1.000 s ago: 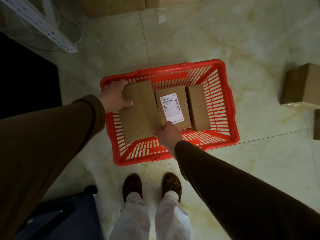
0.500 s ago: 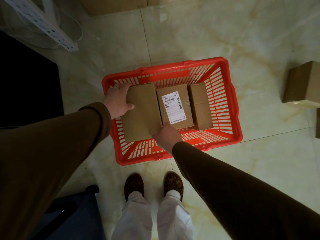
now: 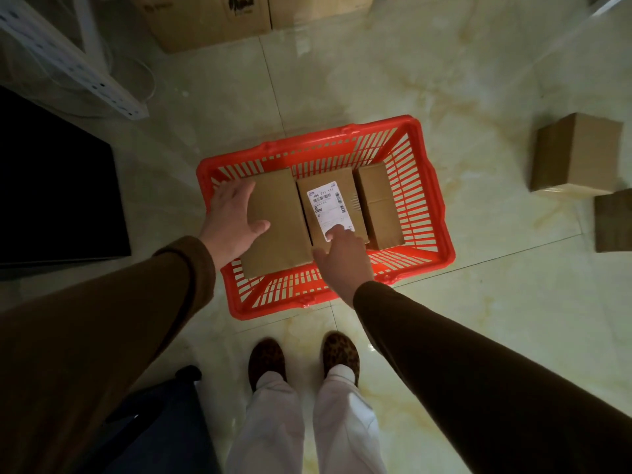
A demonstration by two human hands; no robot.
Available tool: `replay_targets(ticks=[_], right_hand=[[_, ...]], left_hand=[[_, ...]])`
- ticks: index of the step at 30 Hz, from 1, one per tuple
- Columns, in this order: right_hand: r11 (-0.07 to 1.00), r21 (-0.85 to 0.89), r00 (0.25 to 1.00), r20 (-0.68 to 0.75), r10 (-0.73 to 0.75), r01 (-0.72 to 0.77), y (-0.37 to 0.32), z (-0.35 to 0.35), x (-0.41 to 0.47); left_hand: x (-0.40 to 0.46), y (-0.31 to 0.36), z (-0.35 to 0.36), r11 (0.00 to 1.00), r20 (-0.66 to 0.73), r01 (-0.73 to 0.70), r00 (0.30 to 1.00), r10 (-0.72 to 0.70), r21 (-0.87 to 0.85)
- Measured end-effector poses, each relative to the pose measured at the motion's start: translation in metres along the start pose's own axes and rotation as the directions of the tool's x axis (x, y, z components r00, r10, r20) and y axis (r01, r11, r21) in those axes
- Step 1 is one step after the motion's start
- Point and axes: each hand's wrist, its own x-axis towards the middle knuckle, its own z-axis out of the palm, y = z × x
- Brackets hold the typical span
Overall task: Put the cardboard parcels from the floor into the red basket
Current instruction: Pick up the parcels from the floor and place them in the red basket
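Observation:
The red basket (image 3: pixel 434 196) stands on the floor in front of my feet and holds three cardboard parcels side by side. The left parcel (image 3: pixel 280 213) is plain brown. My left hand (image 3: pixel 231 222) hovers over its left edge with the fingers spread, holding nothing. The middle parcel (image 3: pixel 330 200) carries a white shipping label. My right hand (image 3: pixel 343 260) is above its near end, one finger touching the label. The right parcel (image 3: pixel 379 206) lies against the basket's right wall. Two more parcels lie on the floor at the right, a larger parcel (image 3: pixel 574 155) and, at the frame's edge, a darker parcel (image 3: pixel 614 222).
Large cardboard cartons (image 3: pixel 205 18) stand at the back. A white perforated shelf rail (image 3: pixel 68 63) and a black panel (image 3: pixel 58 196) are at the left. A dark object (image 3: pixel 164 425) sits by my left foot. Pale marble floor tiles surround the basket.
Both hands held the plain parcel over the basket's left side, lowered it beside the labelled parcel and let go. The left hand has opened; the right hand has shifted onto the label.

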Motion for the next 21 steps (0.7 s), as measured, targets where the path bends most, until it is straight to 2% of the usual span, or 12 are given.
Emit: replay_targets(ticks=[4, 11, 15, 21], right_hand=[[0.996, 0.088, 0.995, -0.101, 0.019, -0.010, 0.016, -0.028, -0.020], [0.988, 0.137, 0.980, -0.173, 0.094, -0.071, 0.064, -0.070, -0.060], [0.983, 0.166, 0.973, -0.201, 0.114, -0.081, 0.105, -0.088, -0.075], [0.981, 0.178, 0.973, -0.204, 0.108, -0.071, 0.190, -0.130, -0.093]], left_hand=[[-0.029, 0.012, -0.005, 0.999, -0.005, -0.034, 0.999, 0.034, 0.003], [-0.076, 0.059, 0.002, 0.997, 0.015, 0.031, 0.999, -0.030, -0.072], [-0.093, 0.101, 0.022, 0.996, 0.030, 0.016, 0.999, -0.013, -0.083], [-0.108, 0.181, 0.064, 0.997, -0.029, -0.065, 0.998, 0.064, -0.031]])
